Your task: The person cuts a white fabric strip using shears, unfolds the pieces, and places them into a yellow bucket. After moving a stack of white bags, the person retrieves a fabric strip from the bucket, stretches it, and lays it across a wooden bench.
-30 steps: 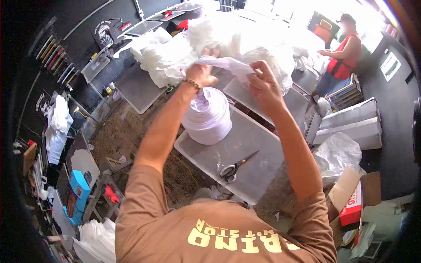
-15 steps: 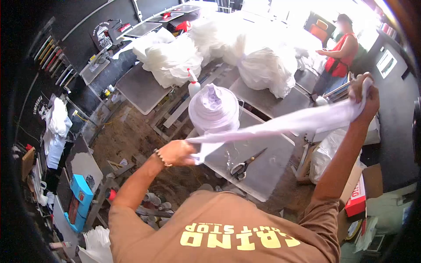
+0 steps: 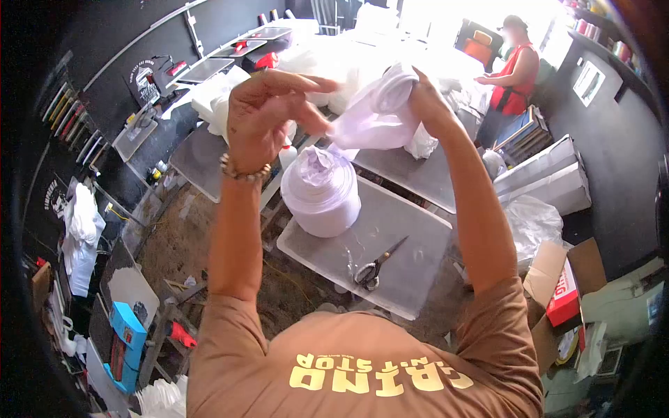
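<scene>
A strip of pale lavender-white fabric is bunched up in front of me at chest height, with a looped fold at its top. My right hand grips it from the right side. Left of the fabric, my left hand is raised with thumb and fingers apart, the fingertips close to the cloth's edge and a little blurred. Below both hands, a thick coiled roll of the same fabric stands on a grey board. Black-handled scissors lie on that board, in front of the roll.
White bundles cover the boards behind. A person in a red top stands at the far right. Open cardboard boxes and a clear plastic bag sit to my right. A blue device is at lower left.
The strip was stretched wide between both hands; now it is gathered. My left hand has risen and spread its fingers off the cloth, and my right hand has moved inward to the left.
</scene>
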The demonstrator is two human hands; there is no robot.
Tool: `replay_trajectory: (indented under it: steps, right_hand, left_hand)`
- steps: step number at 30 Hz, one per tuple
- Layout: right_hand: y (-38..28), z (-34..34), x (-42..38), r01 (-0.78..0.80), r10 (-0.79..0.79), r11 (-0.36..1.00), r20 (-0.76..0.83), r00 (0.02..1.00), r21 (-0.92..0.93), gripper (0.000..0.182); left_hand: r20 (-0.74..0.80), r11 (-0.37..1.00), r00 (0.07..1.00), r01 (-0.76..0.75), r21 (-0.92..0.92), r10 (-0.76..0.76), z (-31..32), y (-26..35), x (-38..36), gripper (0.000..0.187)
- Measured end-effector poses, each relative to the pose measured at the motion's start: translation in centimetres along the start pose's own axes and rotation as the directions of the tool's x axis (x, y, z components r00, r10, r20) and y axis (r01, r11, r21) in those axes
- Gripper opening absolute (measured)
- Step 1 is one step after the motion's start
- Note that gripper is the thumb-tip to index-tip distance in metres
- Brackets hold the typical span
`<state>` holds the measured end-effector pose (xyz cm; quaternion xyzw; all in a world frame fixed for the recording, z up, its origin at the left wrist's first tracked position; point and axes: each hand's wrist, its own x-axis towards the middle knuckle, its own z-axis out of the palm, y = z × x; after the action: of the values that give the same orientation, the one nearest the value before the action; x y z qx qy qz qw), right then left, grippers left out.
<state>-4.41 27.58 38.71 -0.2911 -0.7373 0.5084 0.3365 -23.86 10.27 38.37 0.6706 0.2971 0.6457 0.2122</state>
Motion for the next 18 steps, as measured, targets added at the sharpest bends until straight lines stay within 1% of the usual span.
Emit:
replay_trajectory:
  steps: [1, 2, 3, 4, 5, 6, 7, 8, 9, 10, 11, 12, 13, 14, 15, 16, 17, 18]
  right_hand:
    - [-0.8, 0.6, -0.2, 0.005, -0.005, 1.0, -0.002, 1.0, 0.0, 0.047]
    - [-2.0, 1.9, -0.7, 0.059, -0.059, 0.998, -0.006, 0.998, 0.008, 0.045]
    - [-2.6, 2.8, -0.9, 0.11, -0.11, 0.994, -0.002, 0.994, 0.015, 0.044]
    - [-2.0, 2.9, 0.3, 0.679, -0.637, 0.561, 0.277, 0.719, -0.474, 0.039]
    - [-1.2, 2.7, 0.9, 0.71, -0.725, 0.529, 0.188, 0.663, -0.465, 0.038]
    - [-3.4, 2.2, -0.4, 0.701, -0.773, 0.542, 0.052, 0.632, -0.464, 0.037]
    - [-5.8, 0.6, -1.8, 0.702, -0.839, 0.485, -0.053, 0.541, -0.522, 0.036]
    - [-8.0, -2.2, -3.7, 0.64, -0.896, 0.38, -0.096, 0.433, -0.668, 0.036]
    - [-9.7, -5.5, -5.2, 0.531, -0.938, 0.266, -0.089, 0.335, -0.805, 0.036]
    - [-11.2, -9.5, -6.8, 0.364, -0.967, 0.115, -0.019, 0.256, -0.924, 0.035]
    - [-12.1, -13.8, -8.4, 0.172, -0.973, -0.057, 0.094, 0.212, -0.984, 0.035]
    - [-12.0, -17.2, -9.8, 0.0, -0.954, -0.226, 0.221, 0.202, -0.974, 0.035]
    - [-11.1, -20.3, -11.1, -0.148, -0.934, -0.319, 0.284, 0.217, -0.936, 0.036]
    - [-9.3, -23.4, -12.0, -0.22, -0.925, -0.281, 0.202, 0.322, -0.934, 0.038]
    - [-6.7, -26.5, -12.8, -0.292, -0.902, -0.249, 0.112, 0.416, -0.923, 0.04]
    - [-4.2, -29.0, -13.6, -0.288, -0.899, -0.251, 0.112, 0.424, -0.924, 0.04]
    - [-1.7, -31.1, -14.4, 0.023, -0.887, 0.37, -0.346, 0.305, -0.929, 0.039]
    - [0.9, -33.3, -15.3, 0.355, -0.601, 0.795, -0.722, 0.343, -0.492, 0.038]
  left_hand:
    - [-0.186, 0.991, 0.98, -0.05, 0.122, 0.072, -1.4, -3.4, -0.4, 0.02]
    - [-0.207, 0.966, 0.977, -0.002, 0.26, 0.058, -1.1, -8.3, -0.7, 0.021]
    - [-0.239, 0.918, 0.97, 0.057, 0.393, 0.042, -0.1, -11.5, -0.8, 0.022]
    - [-0.093, 0.713, 0.928, 0.34, 0.614, -0.362, 1.2, -10.2, -0.7, 0.038]
    - [-0.057, 0.37, 0.689, 0.455, 0.81, -0.723, 2.0, -8.6, -0.6, 0.056]
    - [-0.16, 0.567, 0.767, 0.581, 0.585, -0.621, -0.4, -13.6, -4.0, 0.053]
    - [-0.261, 0.781, 0.826, 0.559, 0.277, -0.499, -2.8, -18.5, -7.2, 0.051]
    - [-0.351, 0.916, 0.861, 0.401, 0.027, -0.367, -5.2, -23.4, -10.4, 0.051]
    - [-0.254, 0.705, 0.904, 0.427, 0.567, -0.343, -8.7, -26.6, -11.7, 0.037]
    - [-0.326, 0.669, 0.685, 0.722, 0.179, -0.652, -7.4, -19.6, -11.4, 0.033]
    - [-0.295, 0.642, 0.703, 0.712, 0.286, -0.647, -8.5, -16.5, -13.0, 0.029]
    - [-0.223, 0.66, 0.746, 0.661, 0.357, -0.627, -9.4, -14.9, -15.2, 0.026]
    - [-0.23, 0.752, 0.823, 0.569, 0.333, -0.52, -9.5, -15.2, -18.4, 0.03]
    - [-0.155, 0.791, 0.807, 0.59, 0.163, -0.57, -9.8, -15.0, -21.2, 0.029]
    - [-0.136, 0.82, 0.814, 0.573, 0.019, -0.565, -8.8, -14.9, -23.1, 0.025]
    - [-0.174, 0.71, 0.709, 0.701, 0.07, -0.683, -7.0, -14.0, -23.5, 0.024]
    - [-0.153, 0.544, 0.577, 0.812, 0.211, -0.802, -4.8, -11.8, -21.6, 0.032]
    - [-0.107, 0.606, 0.719, 0.647, 0.463, -0.687, -5.3, -14.0, -22.1, 0.031]
